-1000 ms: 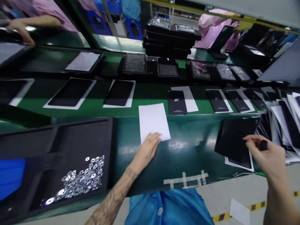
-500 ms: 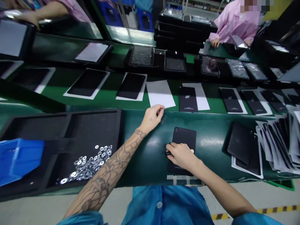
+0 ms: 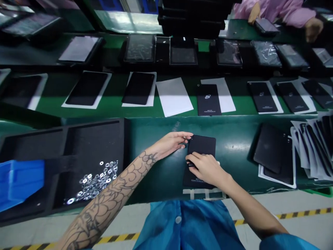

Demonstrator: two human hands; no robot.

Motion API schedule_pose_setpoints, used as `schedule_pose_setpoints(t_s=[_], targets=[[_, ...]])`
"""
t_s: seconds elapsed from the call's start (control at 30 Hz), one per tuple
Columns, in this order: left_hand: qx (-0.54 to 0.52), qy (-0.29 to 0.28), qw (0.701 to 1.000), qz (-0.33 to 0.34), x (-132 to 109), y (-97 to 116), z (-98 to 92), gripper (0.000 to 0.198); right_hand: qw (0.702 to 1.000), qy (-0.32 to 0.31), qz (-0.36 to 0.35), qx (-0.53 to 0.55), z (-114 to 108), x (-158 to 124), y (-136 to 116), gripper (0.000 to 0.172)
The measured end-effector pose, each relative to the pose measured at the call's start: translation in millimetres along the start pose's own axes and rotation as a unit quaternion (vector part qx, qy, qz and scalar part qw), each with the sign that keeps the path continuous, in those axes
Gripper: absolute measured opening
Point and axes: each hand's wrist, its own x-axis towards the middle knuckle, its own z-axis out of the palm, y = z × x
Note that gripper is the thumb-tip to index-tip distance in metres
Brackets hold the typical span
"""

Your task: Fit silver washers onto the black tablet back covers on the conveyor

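Factory line (pink-smocked co-worker (image 3: 273,8) opposite): green benches (image 3: 153,128), rows of black tablet panels (image 3: 208,100), metal washers (image 3: 93,184)

Matte black tablet back panel (image 3: 204,146) lying flat on green bench (image 3: 234,152), lower centre of frame, long side toward body. Right hand (image 3: 205,170) over lower half, pinching small black object (image 3: 191,164); left hand (image 3: 169,144) open, fingertips at panel's left edge.
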Motion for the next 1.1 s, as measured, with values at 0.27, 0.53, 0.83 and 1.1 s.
schedule_pose_setpoints(t_s=[0.27, 0.53, 0.83, 1.1], targets=[[0.091, 0.003, 0.994, 0.064, -1, -6, 3.3, 0.035, 1.0, 0.012, -0.016, 0.011, 5, 1, 6, 0.026], [0.344, 0.092, 0.916, 0.188, 3, -7, 8.3, 0.025, 1.0, 0.009, -0.017, 0.004, 1, 1, 5, 0.023], [0.659, 0.125, 0.641, 0.374, 7, -37, 7.4, 0.027, 1.0, 0.019, -0.015, -0.003, 7, 1, 6, 0.02], [0.717, 0.085, 0.582, 0.375, 3, -33, 14.5, 0.037, 1.0, 0.022, -0.014, -0.012, 10, 2, 7, 0.019]])
